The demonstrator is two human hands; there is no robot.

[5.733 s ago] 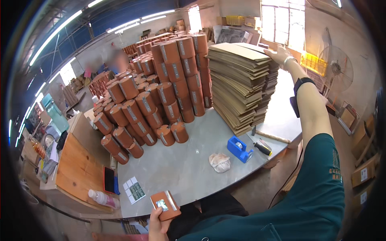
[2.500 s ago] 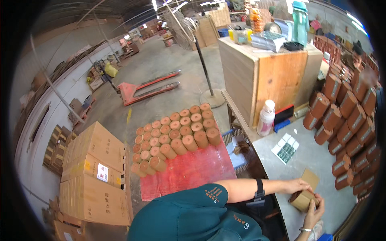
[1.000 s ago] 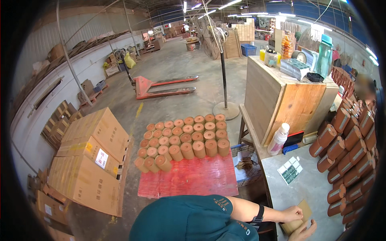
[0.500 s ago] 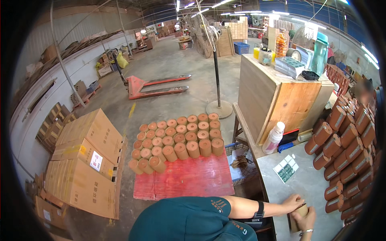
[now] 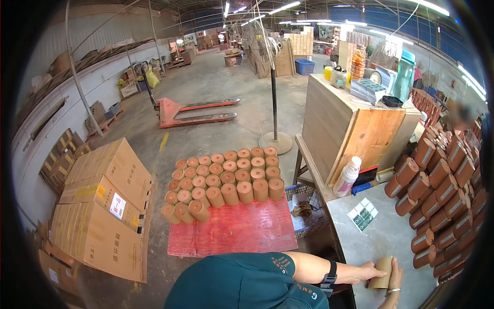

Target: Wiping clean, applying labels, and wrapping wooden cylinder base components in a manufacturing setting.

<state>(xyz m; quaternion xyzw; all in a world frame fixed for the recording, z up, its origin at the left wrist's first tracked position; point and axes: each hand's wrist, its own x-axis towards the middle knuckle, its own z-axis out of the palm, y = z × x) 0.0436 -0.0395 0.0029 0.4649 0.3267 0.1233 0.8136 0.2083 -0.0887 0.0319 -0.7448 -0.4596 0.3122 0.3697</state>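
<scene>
Over the grey worktop [image 5: 355,247] at lower right, both hands are on a tan cardboard tube [image 5: 382,268]. My left hand [image 5: 368,272] grips its left side, thumb pressed against the wall. Along the right side lies my right hand [image 5: 395,278], fingers fairly straight and the tube held against them. What is inside the tube cannot be seen. A sheet of green-and-white labels [image 5: 363,214], some peeled off, lies farther up the worktop. To the right rises a stack of reddish-brown cylinders [image 5: 430,206], many with a label strip.
Several tan tubes with reddish tops [image 5: 229,193] stand in rows on a red board [image 5: 231,232]. A white bottle [image 5: 348,176] and blue object [image 5: 361,188] sit by a wooden cabinet [image 5: 360,136]. Large cartons [image 5: 105,216], a pallet jack [image 5: 170,113] and a fan stand [image 5: 275,103] occupy the floor.
My left hand has moved down from the tube's upper end to its left side. The tube has turned, and its dark upper end no longer shows. The right hand's fingers have straightened along it.
</scene>
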